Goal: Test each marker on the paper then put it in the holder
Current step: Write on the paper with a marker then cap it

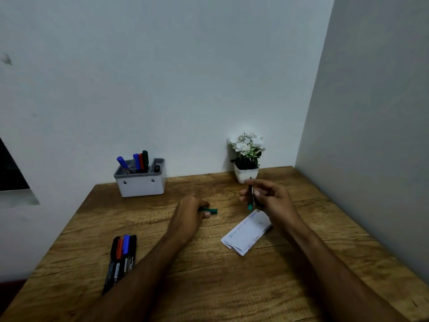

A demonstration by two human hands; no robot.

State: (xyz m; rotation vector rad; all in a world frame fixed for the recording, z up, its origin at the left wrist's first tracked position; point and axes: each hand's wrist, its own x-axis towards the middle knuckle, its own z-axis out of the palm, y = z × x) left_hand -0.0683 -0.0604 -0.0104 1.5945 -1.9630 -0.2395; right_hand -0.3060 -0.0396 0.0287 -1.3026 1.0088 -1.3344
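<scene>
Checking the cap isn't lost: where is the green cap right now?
In the head view, the green cap is pinched in the left hand low over the table, centre, left of the paper.

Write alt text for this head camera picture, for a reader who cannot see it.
A person's right hand holds an uncapped green marker above a folded paper on a wooden desk, while the left hand holds its green cap. A holder with markers stands behind; four more markers lie at left.
</scene>
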